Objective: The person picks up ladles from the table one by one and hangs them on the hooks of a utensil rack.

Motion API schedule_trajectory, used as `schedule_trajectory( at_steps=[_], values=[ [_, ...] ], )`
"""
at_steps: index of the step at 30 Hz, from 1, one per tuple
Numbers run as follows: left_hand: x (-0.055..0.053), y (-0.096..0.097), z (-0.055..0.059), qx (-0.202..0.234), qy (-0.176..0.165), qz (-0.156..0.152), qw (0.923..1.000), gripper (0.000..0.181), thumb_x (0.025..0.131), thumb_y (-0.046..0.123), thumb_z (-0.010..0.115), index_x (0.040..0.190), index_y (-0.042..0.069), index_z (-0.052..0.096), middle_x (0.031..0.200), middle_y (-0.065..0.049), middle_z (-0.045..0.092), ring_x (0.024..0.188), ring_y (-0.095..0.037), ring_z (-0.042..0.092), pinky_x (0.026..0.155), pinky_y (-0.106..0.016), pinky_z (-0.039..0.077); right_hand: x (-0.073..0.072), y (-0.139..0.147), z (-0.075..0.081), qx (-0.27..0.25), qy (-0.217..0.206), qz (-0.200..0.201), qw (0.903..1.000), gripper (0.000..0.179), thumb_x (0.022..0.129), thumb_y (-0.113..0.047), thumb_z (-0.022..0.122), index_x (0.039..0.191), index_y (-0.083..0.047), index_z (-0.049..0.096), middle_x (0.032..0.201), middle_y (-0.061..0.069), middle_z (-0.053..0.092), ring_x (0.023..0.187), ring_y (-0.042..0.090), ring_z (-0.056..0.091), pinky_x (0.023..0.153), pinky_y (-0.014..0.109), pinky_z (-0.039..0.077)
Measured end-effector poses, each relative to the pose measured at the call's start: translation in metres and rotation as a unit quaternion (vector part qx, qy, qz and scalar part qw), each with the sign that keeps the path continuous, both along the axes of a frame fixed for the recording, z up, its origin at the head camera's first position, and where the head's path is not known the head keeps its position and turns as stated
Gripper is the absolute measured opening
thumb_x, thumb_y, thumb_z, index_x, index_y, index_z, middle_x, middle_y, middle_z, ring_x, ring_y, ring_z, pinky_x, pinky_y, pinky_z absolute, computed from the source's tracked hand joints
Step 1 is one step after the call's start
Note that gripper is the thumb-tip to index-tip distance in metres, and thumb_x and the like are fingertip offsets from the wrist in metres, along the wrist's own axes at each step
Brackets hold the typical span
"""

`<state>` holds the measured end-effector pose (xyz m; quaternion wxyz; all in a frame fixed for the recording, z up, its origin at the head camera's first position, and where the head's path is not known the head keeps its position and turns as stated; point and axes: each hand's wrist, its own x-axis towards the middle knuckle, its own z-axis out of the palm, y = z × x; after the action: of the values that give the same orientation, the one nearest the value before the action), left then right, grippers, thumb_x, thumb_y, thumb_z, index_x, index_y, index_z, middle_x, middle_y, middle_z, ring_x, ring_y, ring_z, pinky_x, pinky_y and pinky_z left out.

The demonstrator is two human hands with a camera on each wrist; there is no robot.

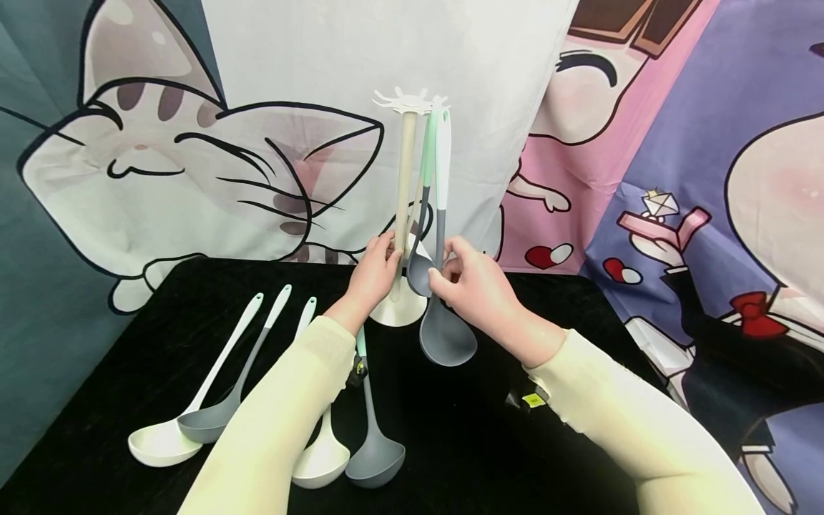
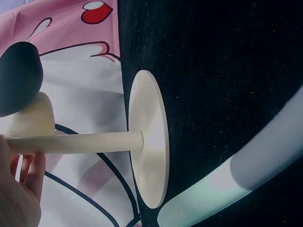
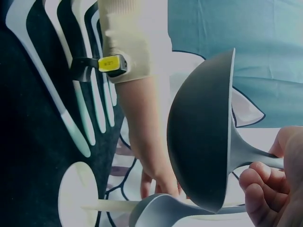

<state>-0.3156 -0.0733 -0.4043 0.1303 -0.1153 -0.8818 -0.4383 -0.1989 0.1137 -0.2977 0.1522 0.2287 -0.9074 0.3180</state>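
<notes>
Near the back of the black table (image 1: 502,443), a cream stand (image 1: 405,172) with white hooks (image 1: 412,102) on top was held by the left hand (image 1: 373,274). The fingers of that hand were curled around its pole, above the round base (image 1: 386,313). On the right side of the stand, a big grey ladle (image 1: 448,343) was pinched by the right hand (image 1: 476,286), with thumb and fingers closed on the handle, above the bowl. The white top of this handle was seen right by the hooks, but whether it was hung there could not be told. Between the two hands, a smaller grey ladle (image 1: 419,275) was hung by its green handle, and a cream bowl (image 2: 40,113) was seen behind it in the left wrist view. Nearer the front, two cream ladles (image 1: 166,445) and two more grey ladles (image 1: 375,463) were laid down. One cream ladle was partly covered by the left sleeve (image 1: 277,422). A cloth (image 1: 270,43) with a cartoon cat was hung behind the table.
</notes>
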Motion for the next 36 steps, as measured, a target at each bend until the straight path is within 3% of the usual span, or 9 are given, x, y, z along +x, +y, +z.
schedule_trajectory(
  at_steps=[15, 36],
  values=[
    [0.002, 0.003, 0.0, -0.003, -0.003, -0.008, 1.0, 0.047, 0.106, 0.031, 0.048, 0.15, 0.02, 0.04, 0.126, -0.007, 0.051, 0.118, -0.022, 0.059, 0.093, -0.043, 0.05, 0.001, -0.004, 0.006, 0.02, -0.008, -0.008, 0.9997, 0.019, 0.09, -0.023, 0.061, 0.103, -0.013, 0.052, 0.054, -0.012, 0.054, 0.052, 0.012, 0.049, 0.056, 0.031, 0.04],
    [-0.001, -0.001, -0.001, -0.002, -0.001, -0.003, 1.0, 0.047, 0.106, 0.032, 0.048, 0.15, 0.019, 0.04, 0.127, -0.007, 0.051, 0.119, -0.021, 0.059, 0.093, -0.043, 0.05, -0.005, -0.005, 0.015, 0.052, -0.011, -0.013, 0.9985, 0.015, 0.09, -0.025, 0.056, 0.098, -0.015, 0.049, 0.052, -0.009, 0.048, 0.051, 0.014, 0.045, 0.052, 0.032, 0.036]
  ],
)
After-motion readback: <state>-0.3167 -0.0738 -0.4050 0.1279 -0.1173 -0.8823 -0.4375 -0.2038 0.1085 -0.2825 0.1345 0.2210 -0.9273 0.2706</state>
